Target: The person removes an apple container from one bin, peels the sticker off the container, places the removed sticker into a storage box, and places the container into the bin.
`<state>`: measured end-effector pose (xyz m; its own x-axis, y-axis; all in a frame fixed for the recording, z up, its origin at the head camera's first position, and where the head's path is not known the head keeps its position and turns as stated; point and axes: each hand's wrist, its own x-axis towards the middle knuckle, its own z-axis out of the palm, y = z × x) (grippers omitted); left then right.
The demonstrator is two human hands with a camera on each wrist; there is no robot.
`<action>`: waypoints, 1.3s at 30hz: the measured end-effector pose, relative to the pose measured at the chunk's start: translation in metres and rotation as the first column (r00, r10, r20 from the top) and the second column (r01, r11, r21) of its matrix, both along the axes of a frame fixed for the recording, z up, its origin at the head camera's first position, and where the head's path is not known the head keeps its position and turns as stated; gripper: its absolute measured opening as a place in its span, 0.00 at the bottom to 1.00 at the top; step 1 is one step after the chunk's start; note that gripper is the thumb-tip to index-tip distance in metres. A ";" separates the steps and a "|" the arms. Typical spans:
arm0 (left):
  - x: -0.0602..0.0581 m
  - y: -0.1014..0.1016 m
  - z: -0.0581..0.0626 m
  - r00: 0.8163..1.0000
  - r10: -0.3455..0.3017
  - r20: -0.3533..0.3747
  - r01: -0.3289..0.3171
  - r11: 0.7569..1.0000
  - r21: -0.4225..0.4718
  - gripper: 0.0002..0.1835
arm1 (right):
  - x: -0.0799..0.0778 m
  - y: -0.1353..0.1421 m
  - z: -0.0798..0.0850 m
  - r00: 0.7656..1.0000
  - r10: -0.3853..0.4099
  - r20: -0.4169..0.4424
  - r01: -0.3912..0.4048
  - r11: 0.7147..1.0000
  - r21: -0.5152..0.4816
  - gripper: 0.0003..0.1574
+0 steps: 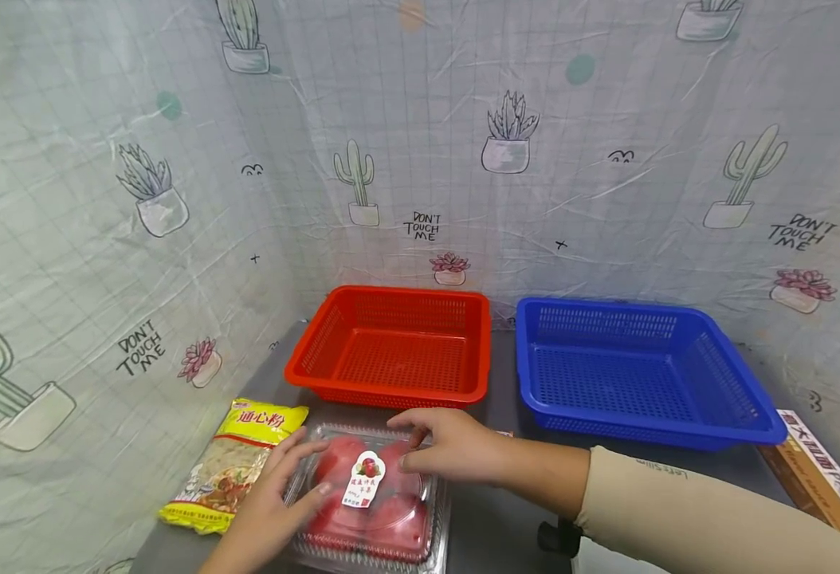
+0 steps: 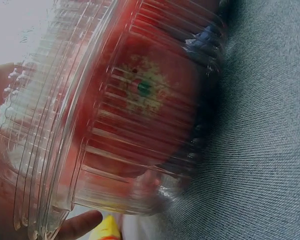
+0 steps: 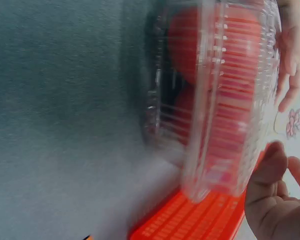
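A clear plastic clamshell box (image 1: 363, 530) of red fruit that look like apples lies on the dark tabletop, with a white label (image 1: 364, 480) on its lid. My left hand (image 1: 269, 502) is at the box's left side, fingers extended and thumb over the lid. Over the far right corner is my right hand (image 1: 456, 448), its fingers loosely bent. In the left wrist view a speckled red fruit (image 2: 165, 120) shows through the ribbed wall. The right wrist view has the right thumb (image 3: 274, 162) beside the lid, with nothing pinched.
A red basket (image 1: 387, 391) stands behind the box, and a blue basket (image 1: 642, 430) is to its right. Left of the box lies a yellow bag of pasta (image 1: 229, 470). A pasta box (image 1: 825, 478) sits at the far right. Patterned sheeting (image 1: 420, 143) surrounds the table.
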<state>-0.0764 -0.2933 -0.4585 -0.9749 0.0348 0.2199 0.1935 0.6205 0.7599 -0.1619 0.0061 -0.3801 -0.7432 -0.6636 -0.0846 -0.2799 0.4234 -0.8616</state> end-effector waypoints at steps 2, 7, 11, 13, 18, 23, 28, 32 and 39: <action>0.000 0.000 0.001 1.000 -0.005 0.003 0.005 1.000 -0.005 0.28 | 0.000 -0.006 0.001 0.999 0.037 0.002 -0.037 0.999 0.030 0.36; -0.001 0.001 0.002 1.000 -0.016 0.015 0.016 1.000 -0.002 0.29 | 0.002 -0.019 0.006 0.996 0.089 -0.006 -0.087 0.986 0.144 0.39; -0.002 0.001 0.002 1.000 -0.016 0.011 0.016 1.000 -0.001 0.29 | -0.003 -0.028 0.009 0.992 0.118 0.038 -0.123 0.968 0.217 0.43; -0.002 0.000 0.001 1.000 -0.017 0.014 0.017 1.000 0.001 0.29 | -0.007 -0.031 0.008 0.989 0.133 0.058 -0.143 0.961 0.238 0.44; -0.002 0.000 -0.002 0.999 -0.024 0.027 0.024 1.000 0.013 0.31 | -0.016 -0.029 0.003 0.958 0.167 0.234 -0.211 0.962 0.176 0.44; -0.003 0.000 -0.004 0.999 -0.026 0.041 0.025 1.000 0.009 0.31 | -0.024 -0.026 -0.003 0.928 0.215 0.303 -0.262 0.957 0.123 0.41; -0.003 0.000 -0.003 0.999 -0.018 0.050 0.018 1.000 -0.008 0.32 | -0.027 -0.033 -0.008 0.953 0.211 0.217 -0.232 0.970 0.076 0.25; -0.001 -0.001 -0.004 0.999 -0.018 0.051 0.018 1.000 -0.001 0.32 | -0.022 -0.045 -0.014 0.986 0.128 0.103 -0.132 0.991 0.027 0.12; -0.003 -0.001 -0.007 0.998 -0.028 0.064 0.026 0.999 0.037 0.33 | -0.014 -0.058 -0.020 1.000 -0.024 0.010 0.023 0.999 0.038 0.08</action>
<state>-0.0791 -0.2943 -0.4650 -0.9859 0.0546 0.1582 0.1598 0.5880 0.7929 -0.1755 -0.0517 -0.4000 -0.7576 -0.6421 -0.1175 -0.2604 0.4623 -0.8476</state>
